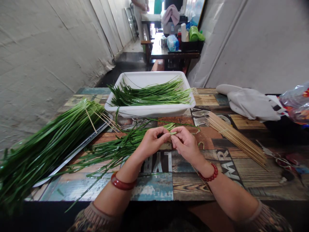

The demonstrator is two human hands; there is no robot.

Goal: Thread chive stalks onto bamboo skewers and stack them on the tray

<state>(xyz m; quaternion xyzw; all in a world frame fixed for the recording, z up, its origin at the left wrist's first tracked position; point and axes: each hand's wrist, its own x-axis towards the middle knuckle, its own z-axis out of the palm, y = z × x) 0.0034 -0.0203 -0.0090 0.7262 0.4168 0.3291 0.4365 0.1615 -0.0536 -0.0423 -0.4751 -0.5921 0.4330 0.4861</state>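
Note:
Above the middle of the table, my left hand (155,139) and my right hand (185,141) meet fingertip to fingertip. Both pinch a short pale-green piece of chive (173,133) between thumb and forefinger. Under and beside my left hand lies a loose pile of chives (120,145), its pale stem ends pointing right. Part of a thin stick (205,183) shows beneath my right wrist; whether my right hand touches it is hidden. To the left, a thick heap of chives (53,138) rests on a metal tray (72,156), with several loose skewers (106,120) at its edge.
A white plastic tub (154,111) of chives stands at the table's back. On the right lie a bundle of bamboo skewers (236,138), scissors (281,158), a grey cloth cap (251,101) and plastic packaging (298,103). A person (142,19) stands beyond, near another table (173,55).

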